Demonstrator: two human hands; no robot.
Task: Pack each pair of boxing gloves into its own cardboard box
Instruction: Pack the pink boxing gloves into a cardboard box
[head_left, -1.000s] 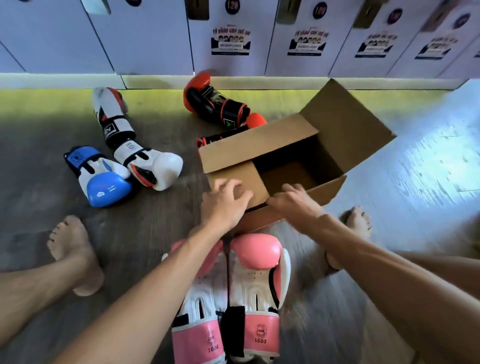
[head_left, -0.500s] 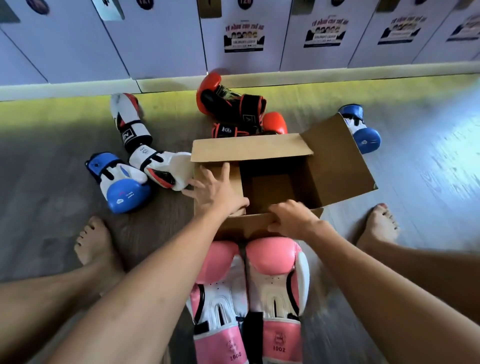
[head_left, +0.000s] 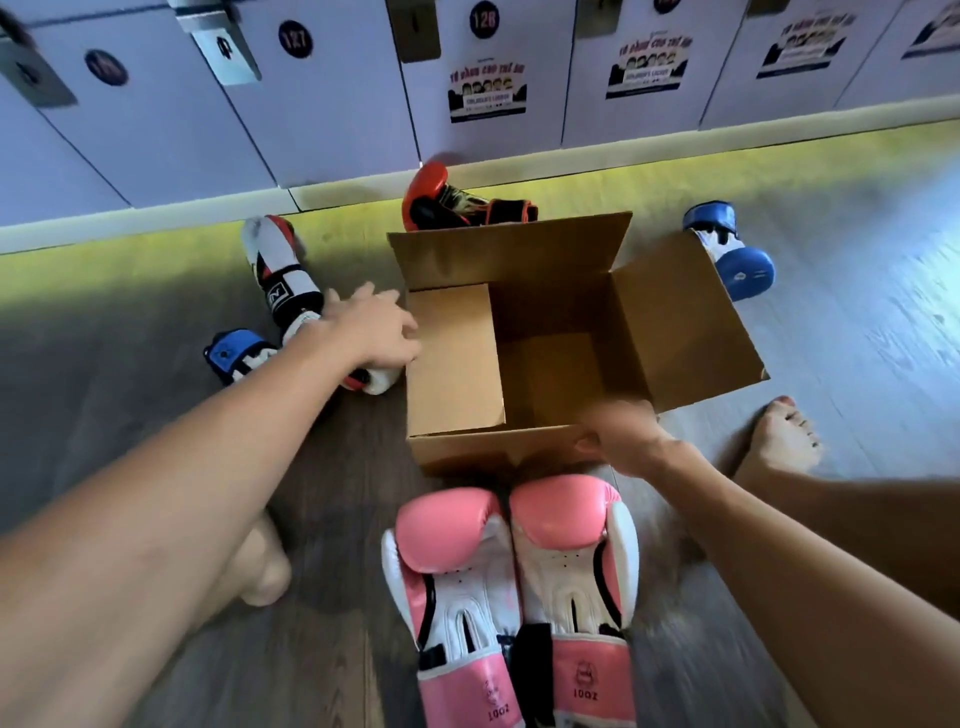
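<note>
Head view: right grip clasps cardboard box rim (blurred); left grip released beside it.

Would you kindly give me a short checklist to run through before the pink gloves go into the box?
1. Opening of the brown cardboard box clear: not ok. Its left flap lies folded inward over the left side.
2. Box empty: ok for the part of the inside that shows; cannot tell under the flap.
3. Pair of pink and white boxing gloves together: ok. They lie side by side just in front of the box.
4. Box steadied: ok. The right hand grips the near rim, though it is blurred.
5. Left hand free: ok. Its fingers are spread and hold nothing, beside the left flap.
</note>
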